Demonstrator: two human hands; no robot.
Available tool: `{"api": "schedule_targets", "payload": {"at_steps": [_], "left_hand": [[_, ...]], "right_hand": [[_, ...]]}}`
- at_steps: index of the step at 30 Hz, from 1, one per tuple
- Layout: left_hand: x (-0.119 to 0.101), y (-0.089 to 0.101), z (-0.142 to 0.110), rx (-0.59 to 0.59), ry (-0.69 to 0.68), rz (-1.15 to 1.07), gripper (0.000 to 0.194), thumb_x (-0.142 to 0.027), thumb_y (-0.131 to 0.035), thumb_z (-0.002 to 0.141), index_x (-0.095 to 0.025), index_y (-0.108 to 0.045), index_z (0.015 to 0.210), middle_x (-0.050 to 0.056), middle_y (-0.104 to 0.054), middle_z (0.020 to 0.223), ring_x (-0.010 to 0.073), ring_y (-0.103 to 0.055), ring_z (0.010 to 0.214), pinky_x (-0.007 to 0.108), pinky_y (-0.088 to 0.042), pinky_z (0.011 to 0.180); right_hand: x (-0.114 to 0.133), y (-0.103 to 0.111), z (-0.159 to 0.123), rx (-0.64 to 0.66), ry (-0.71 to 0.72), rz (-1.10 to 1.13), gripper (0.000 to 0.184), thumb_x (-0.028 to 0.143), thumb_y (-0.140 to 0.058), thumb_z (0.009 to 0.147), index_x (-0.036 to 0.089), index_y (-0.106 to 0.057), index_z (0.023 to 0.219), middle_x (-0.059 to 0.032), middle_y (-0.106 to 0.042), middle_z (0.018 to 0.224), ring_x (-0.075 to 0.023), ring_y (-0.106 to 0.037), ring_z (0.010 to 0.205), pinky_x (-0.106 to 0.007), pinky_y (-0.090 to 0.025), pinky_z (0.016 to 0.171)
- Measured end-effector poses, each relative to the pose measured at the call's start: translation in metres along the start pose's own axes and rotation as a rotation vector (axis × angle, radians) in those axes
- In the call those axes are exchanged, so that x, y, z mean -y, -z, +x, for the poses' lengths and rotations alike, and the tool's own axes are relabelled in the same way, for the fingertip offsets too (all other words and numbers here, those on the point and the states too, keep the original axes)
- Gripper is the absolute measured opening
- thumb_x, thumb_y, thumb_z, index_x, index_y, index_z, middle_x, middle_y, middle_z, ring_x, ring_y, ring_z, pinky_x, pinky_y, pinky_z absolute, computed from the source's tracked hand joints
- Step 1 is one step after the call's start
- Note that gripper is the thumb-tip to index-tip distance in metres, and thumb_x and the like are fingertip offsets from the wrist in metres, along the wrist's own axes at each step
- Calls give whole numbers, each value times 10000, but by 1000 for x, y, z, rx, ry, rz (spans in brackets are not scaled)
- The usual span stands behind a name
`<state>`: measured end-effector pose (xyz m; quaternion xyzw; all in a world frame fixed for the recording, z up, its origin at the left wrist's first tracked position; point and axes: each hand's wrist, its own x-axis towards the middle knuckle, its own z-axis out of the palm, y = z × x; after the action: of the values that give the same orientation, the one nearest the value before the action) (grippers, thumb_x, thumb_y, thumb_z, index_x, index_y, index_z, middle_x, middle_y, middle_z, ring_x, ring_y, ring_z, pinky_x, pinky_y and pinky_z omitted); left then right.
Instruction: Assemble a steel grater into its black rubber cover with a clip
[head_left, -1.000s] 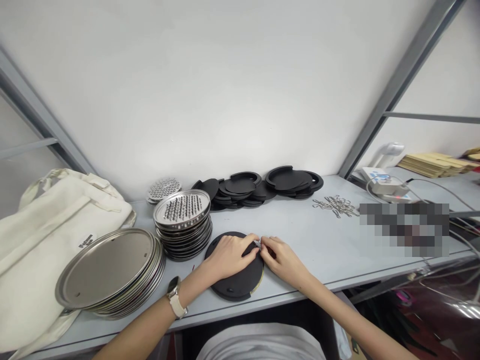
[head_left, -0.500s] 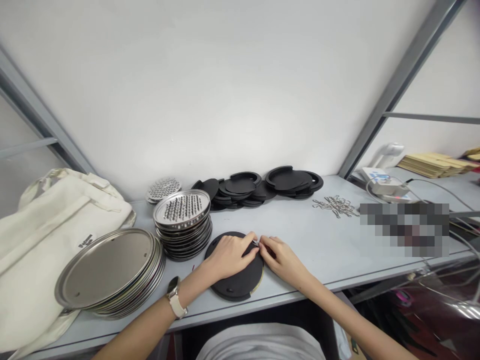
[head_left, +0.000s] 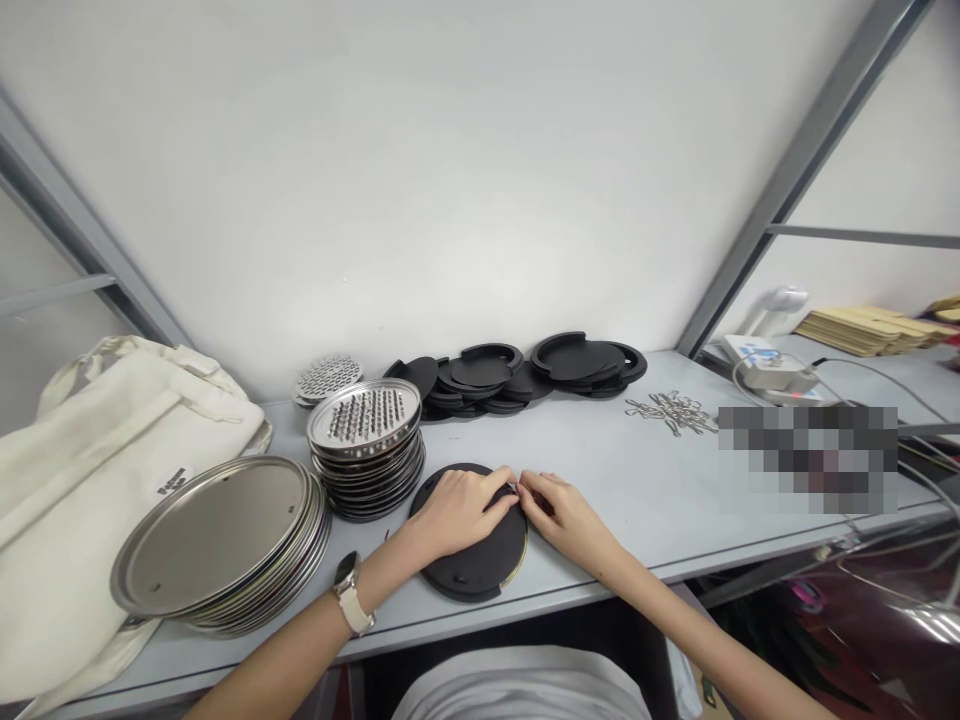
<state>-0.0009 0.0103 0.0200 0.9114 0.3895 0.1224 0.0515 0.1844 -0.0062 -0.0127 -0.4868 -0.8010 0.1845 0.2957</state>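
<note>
A black round disc (head_left: 480, 560) lies flat on the table near its front edge, with a thin yellowish line along its lower right rim. My left hand (head_left: 461, 510) rests across the disc, thumb and forefinger pinched together at its upper right edge. Meeting it there from the right is my right hand (head_left: 559, 508), its fingers closed with the tips against the rim. Whatever small piece sits between the fingertips is mostly hidden. On my left wrist is a watch (head_left: 351, 590) with a pale strap.
Metal grater discs (head_left: 366, 415) top a stack at centre left. Larger round metal plates (head_left: 217, 540) are piled beside a cream bag (head_left: 90, 480). Black ring-shaped parts (head_left: 484, 370) lie along the wall. Thin metal clips (head_left: 673, 411) form a heap on the right, near white boxes (head_left: 772, 365) and cables.
Both hands stay in nearly the same place at the disc's edge. A small silvery bit that showed between the fingertips is now mostly covered.
</note>
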Motion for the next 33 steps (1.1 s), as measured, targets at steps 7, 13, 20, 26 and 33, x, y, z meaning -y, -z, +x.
{"api": "schedule_targets", "payload": {"at_steps": [7, 13, 20, 26, 33], "left_hand": [[-1, 2, 0, -13, -6, -20, 180, -349, -428, 937, -246, -523, 1050, -11, -668, 787, 198, -649, 720, 259, -381, 606], [-2, 3, 1, -18, 34, -105, 163, -331, -469, 918, -251, -562, 1026, -33, -611, 675, 148, -588, 596, 229, -334, 555], [-2, 5, 1, -21, 45, -147, 165, -333, -479, 911, -254, -588, 1007, -42, -572, 626, 130, -543, 552, 225, -309, 549], [-2, 5, 1, -13, 69, -158, 178, -335, -481, 907, -260, -605, 1012, -40, -573, 627, 129, -554, 568, 223, -317, 555], [-2, 5, 1, 1, 98, -154, 200, -383, -490, 903, -274, -611, 1019, -44, -567, 617, 131, -569, 588, 219, -337, 561]], "right_hand": [[0, 1, 0, 15, -11, 7, 240, 203, -395, 930, 216, -374, 692, 28, -462, 617, -158, -468, 639, -252, -329, 596], [1, 2, 0, 17, 11, 12, 242, 212, -387, 935, 216, -372, 694, 25, -464, 622, -159, -470, 640, -257, -335, 604], [2, 1, 0, 9, 17, -7, 227, 191, -392, 924, 213, -405, 698, 21, -486, 625, -160, -478, 647, -256, -341, 602], [2, 2, 0, 6, 12, -7, 242, 201, -399, 917, 212, -414, 676, 23, -474, 606, -158, -470, 628, -260, -344, 595], [3, 3, 0, 13, 15, 9, 244, 189, -402, 905, 211, -417, 663, 23, -470, 589, -156, -467, 611, -256, -338, 573]]}}
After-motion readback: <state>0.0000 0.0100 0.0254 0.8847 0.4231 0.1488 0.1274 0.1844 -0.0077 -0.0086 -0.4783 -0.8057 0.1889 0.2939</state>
